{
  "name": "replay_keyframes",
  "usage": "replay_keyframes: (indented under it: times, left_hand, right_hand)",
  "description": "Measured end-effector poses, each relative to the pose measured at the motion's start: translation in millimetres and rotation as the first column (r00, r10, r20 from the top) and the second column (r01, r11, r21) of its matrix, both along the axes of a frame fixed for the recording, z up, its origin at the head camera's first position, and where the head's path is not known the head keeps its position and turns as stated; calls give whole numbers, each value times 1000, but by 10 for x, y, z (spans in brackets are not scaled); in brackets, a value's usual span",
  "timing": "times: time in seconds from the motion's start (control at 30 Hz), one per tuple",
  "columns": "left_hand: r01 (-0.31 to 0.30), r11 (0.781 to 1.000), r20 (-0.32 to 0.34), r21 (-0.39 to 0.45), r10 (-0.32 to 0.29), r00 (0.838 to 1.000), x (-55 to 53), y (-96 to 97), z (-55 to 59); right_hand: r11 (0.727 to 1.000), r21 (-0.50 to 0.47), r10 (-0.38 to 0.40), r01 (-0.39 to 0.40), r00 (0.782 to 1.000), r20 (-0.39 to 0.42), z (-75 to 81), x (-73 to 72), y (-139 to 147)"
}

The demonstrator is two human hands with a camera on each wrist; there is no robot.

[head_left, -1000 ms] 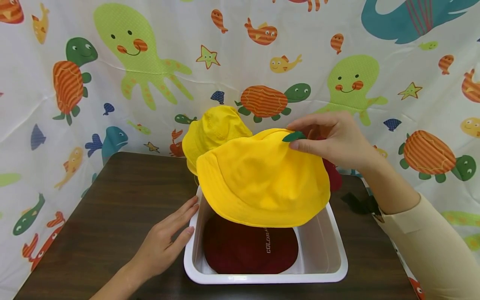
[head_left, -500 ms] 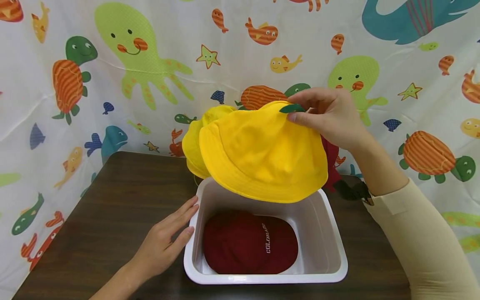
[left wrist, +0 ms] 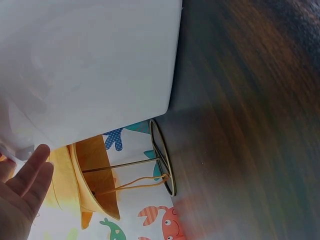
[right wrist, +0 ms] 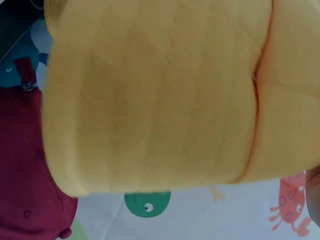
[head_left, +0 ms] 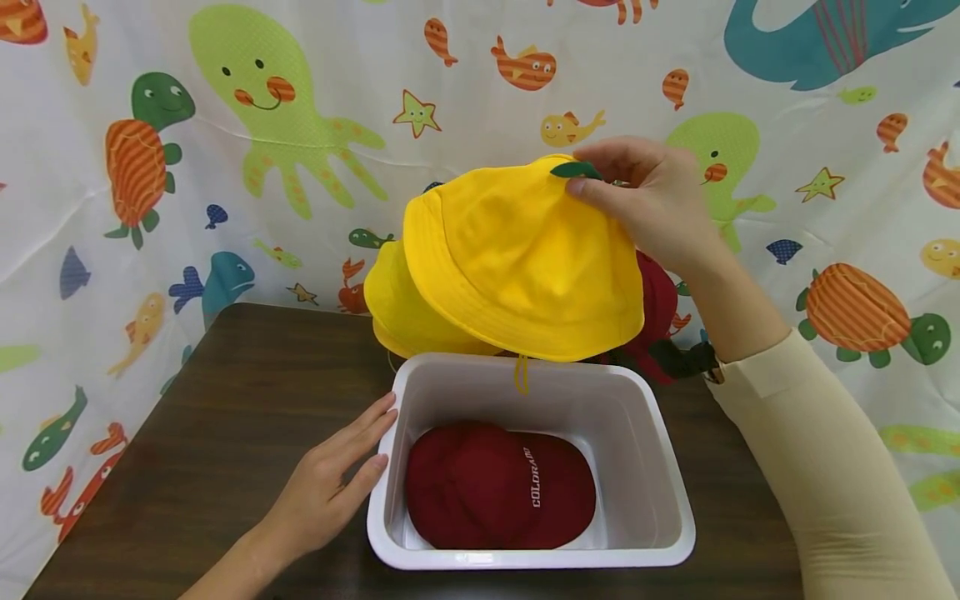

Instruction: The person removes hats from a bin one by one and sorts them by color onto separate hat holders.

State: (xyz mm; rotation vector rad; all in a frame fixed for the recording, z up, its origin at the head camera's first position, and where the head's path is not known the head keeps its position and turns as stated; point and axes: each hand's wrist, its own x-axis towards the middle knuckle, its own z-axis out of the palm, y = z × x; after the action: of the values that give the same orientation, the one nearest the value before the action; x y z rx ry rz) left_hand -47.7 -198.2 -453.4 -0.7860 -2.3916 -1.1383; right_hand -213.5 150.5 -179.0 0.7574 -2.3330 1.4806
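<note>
My right hand [head_left: 648,196] pinches the crown of a yellow bucket hat [head_left: 525,258] beside its green leaf-shaped tip. The hat hangs brim down above the back of a white plastic tub [head_left: 678,500], with a thin cord loop below the brim. It fills most of the right wrist view. My left hand [head_left: 330,483] rests its fairly straight fingers on the tub's left rim. Inside the tub lies a dark red cap [head_left: 480,492] lettered in white. Behind the held hat is a second yellow hat [head_left: 393,296], partly hidden.
In the left wrist view the second hat sits over a metal stand with a wire ring base [left wrist: 170,182]. Another dark red cap [head_left: 658,296] stands behind my right hand. A dark wood table [head_left: 247,417] bears the tub; a sea-animal curtain [head_left: 480,83] closes off the back.
My right hand has raised the yellow bucket hat from over the tub up and slightly left, baring the red cap below and covering more of the hat behind. The left hand has stayed put.
</note>
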Motion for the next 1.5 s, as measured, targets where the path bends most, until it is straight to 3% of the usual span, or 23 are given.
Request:
replay_keyframes:
  times: [0.2,0.33,0.57,0.97,1.5]
  left_hand:
    - [-1,1000,-3,9,1,1000,6,-8,-14]
    - [-2,1000,-7,10,2,1000,9,-9,-20]
    - [-6,1000,3,2,6,1000,10,-16,-4]
    - [-19,999,13,-27,19,1000,19,-20,24]
    - [-20,999,12,-28,20,1000,33,-12,24]
  right_hand:
    - [999,-50,1,1,999,49,30,-117,-138]
    - [996,-83,23,-21,999,24,11,-204,-223]
    - [997,-83,-10,9,1000,-14,-101,-319,-343]
    - [984,-165,-66,68,998,15,-289,-472,-452]
    - [987,-159,-31,27,999,-23,-482,-588,-723]
